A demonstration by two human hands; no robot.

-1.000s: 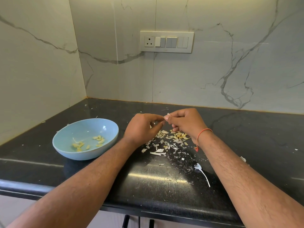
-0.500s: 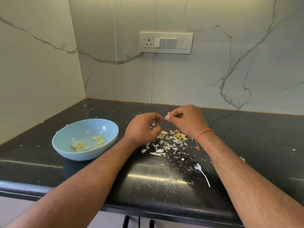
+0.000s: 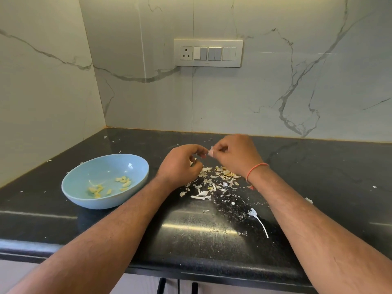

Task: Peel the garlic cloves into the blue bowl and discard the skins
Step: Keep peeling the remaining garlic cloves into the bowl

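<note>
**Garlic clove being stripped between two hands, bowl off to the left**

Garlic clove (image 3: 211,153) sitting pinched at the fingertips of the right hand (image 3: 235,157), raised above the counter, its pale tip poking out leftward toward the left hand (image 3: 180,164). Lying just beside the left fingertips, nearly touching; long axis hard to read, seemingly running hand to hand. Right hand curling knuckles-up, thumb and forefinger closing on the clove, orange thread bracelet (image 3: 257,167) showing at the wrist. Left hand curling too, fingers bent inward toward the clove; whether gripping a scrap of skin cannot be told, fingertips being too small and blurred. Both forearms reaching forward over the black countertop (image 3: 318,177), converging at the clove.

Blue bowl (image 3: 80,196) resting well to the left of the left hand, already holding several yellowish peeled cloves (image 3: 123,181). Left hand being the nearer to it. Loose skins (image 3: 214,181) lying scattered directly beneath and just nearer than both hands, one long white stalk (image 3: 259,221) farther toward the counter's edge.

Judging by this: peeling under way, skin probably partly on, then a leftward carry to the bowl; skins not yet discarded.
</note>
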